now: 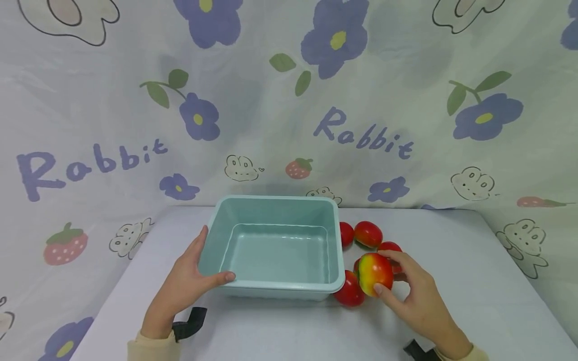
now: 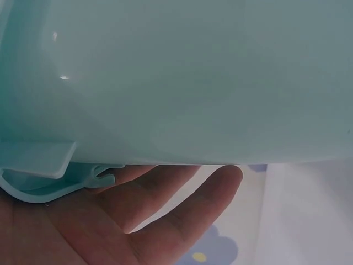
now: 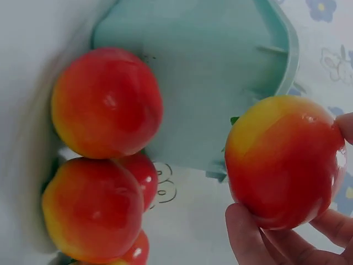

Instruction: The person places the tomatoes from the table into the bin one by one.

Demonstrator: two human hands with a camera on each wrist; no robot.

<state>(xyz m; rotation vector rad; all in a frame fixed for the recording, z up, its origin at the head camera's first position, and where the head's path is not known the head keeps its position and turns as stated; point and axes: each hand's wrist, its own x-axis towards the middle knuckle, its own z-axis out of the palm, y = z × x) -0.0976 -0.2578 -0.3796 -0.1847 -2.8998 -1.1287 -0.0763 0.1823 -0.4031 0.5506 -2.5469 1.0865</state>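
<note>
A pale blue-green plastic basin [image 1: 271, 288] stands on the white table. My left hand [image 1: 189, 278] holds its near left corner, the thumb over the front rim and the fingers along the outer left side; in the left wrist view those fingers [image 2: 187, 218] lie just below the basin wall [image 2: 182, 83]. With thumb and fingers my right hand [image 1: 417, 296] grips a glossy red-and-yellow apple [image 1: 376, 274], right of the basin. A bit of green shows at one end of this apple [image 3: 284, 163] in the right wrist view.
Several more red apples lie close along the basin's right side, one [image 1: 349, 290] near its front corner and another [image 1: 368, 234] farther back. Some are partly hidden by the basin or the held apple. A printed cloth [image 1: 253, 100] hangs behind the table [image 1: 271, 331].
</note>
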